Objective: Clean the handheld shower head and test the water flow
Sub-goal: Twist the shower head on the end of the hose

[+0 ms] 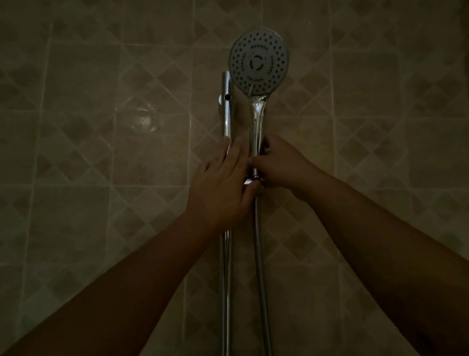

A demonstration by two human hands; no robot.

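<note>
wall: tiled wall (pixel 81 115) is carrying everything; light is dim, fine detail is hard to read.
rail: chrome slide rail (pixel 227 112) is running vertically, just left of the shower handle.
left hand: left hand (pixel 221 188) is lying against the rail with fingers mostly straight, fingertips pointing up; thumb is reaching right toward the holder (pixel 251 182). Grip: flat and wide, holding nothing that I can make out, likely bracing the rail and holder.
shower head: handheld shower head (pixel 259 60) is sitting in the holder, spray face toward the camera, high on the wall near its upper middle. Long axis: vertical, head up, handle (pixel 256 123) down.
hose: metal hose (pixel 262 278) is hanging down from the handle's base toward the bottom edge.
right hand: right hand (pixel 280 164) is curling around the lower handle just above the holder. Grip: narrow, holding the handle.
key relation: head is lying straight above both hands, along the handle axis; right hand is nearer and already on it.
step (judgement): probably lifting it out of the holder, upward pull along the axis. Cleaning and flow test not yet started.
risk: hose may be snagging on the rail.
</note>
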